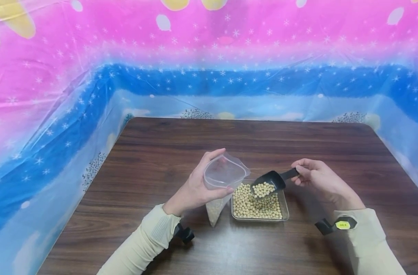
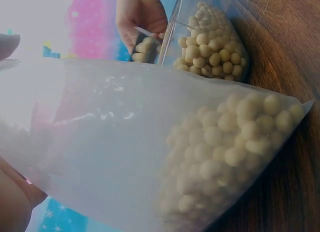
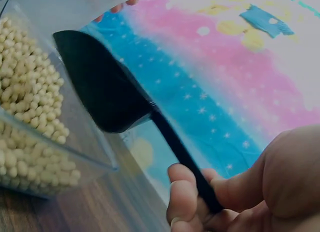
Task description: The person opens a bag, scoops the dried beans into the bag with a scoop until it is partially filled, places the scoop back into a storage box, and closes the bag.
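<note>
My left hand (image 1: 195,187) grips a clear plastic bag (image 2: 115,137) near its top, with the bag's mouth spread wide. Round pale beans (image 2: 220,147) fill the bag's lower corner, close over the wooden tabletop. Between thumb and fingers, my right hand (image 1: 320,177) pinches the handle of a black scoop (image 1: 272,179). A heap of beans lies in the scoop's bowl, which is tilted toward the bag. Below it stands a clear rectangular container (image 1: 260,220) holding many of the same beans. The right wrist view shows the scoop's dark underside (image 3: 100,82) beside the container.
A dark wooden table (image 1: 181,137) carries everything. Behind it and along both sides hangs a pink and blue patterned cloth (image 1: 195,82). Black straps with devices sit on both wrists, the right one bearing a yellow label (image 1: 342,225).
</note>
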Available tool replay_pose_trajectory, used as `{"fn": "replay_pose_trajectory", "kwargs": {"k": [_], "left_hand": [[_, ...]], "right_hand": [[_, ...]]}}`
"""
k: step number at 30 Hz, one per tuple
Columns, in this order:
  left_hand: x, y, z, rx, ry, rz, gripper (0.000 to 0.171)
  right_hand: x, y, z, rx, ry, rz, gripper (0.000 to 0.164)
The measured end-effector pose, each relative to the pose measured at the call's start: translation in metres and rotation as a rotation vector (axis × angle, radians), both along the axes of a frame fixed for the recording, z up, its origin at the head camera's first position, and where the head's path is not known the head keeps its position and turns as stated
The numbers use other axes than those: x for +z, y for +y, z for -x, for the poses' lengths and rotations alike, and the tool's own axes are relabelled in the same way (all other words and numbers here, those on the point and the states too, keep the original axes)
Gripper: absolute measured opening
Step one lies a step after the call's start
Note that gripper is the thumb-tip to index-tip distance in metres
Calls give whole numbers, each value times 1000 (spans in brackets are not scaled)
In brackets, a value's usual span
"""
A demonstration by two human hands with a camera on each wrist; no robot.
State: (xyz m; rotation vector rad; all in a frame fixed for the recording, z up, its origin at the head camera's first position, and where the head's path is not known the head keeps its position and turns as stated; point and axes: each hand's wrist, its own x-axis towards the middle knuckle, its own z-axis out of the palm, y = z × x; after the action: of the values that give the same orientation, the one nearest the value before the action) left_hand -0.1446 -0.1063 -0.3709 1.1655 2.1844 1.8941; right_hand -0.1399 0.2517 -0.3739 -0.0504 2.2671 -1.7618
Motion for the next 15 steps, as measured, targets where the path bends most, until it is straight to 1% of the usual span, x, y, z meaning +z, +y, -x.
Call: {"fn": "replay_pose_trajectory", "kwargs": {"k": [3,6,8,10,12,15], "left_hand": [[4,0,-3,7,-13,4,90],[14,1,-8,11,-19,10,88],[22,1,-12,12,-14,12,87],[28,1,-15,10,-3,12,85],[31,1,-17,9,1,14,85],[29,2,-16,6,0,11,86]], "right_hand": [[5,3,-1,-13,30,44,24],[12,6,-3,-31,55,105,26],[17,6,-5,-57,65,165,24],[22,6,-8,-78,83,239,21],[28,5,-12,-91,106,331,18],[36,1,-17,-82,149,473,17]]}}
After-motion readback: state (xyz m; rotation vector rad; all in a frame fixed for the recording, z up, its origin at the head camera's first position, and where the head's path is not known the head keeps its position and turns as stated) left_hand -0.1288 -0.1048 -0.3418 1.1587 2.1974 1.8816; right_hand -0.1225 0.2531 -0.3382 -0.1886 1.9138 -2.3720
